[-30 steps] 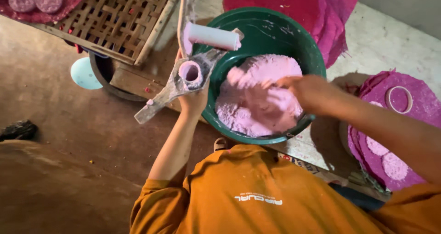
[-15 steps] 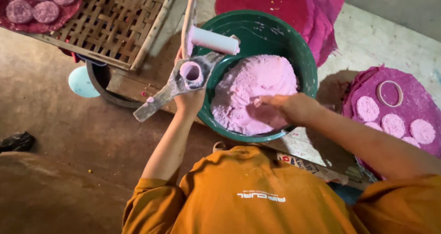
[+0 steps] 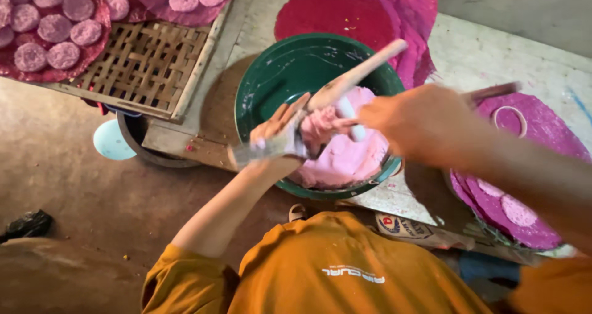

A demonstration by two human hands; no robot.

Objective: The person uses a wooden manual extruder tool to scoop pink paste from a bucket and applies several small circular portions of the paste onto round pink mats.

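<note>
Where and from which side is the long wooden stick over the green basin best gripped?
Grip the wooden stick on its bare upper shaft, coming from the right. That end rises free over the green basin; the lower end is under the left hand and pink paste.

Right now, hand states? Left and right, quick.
Left hand: closed on a paste-smeared press tool over the green bowl.
Right hand: blurred above the pink dough; grip cannot be told.
</note>
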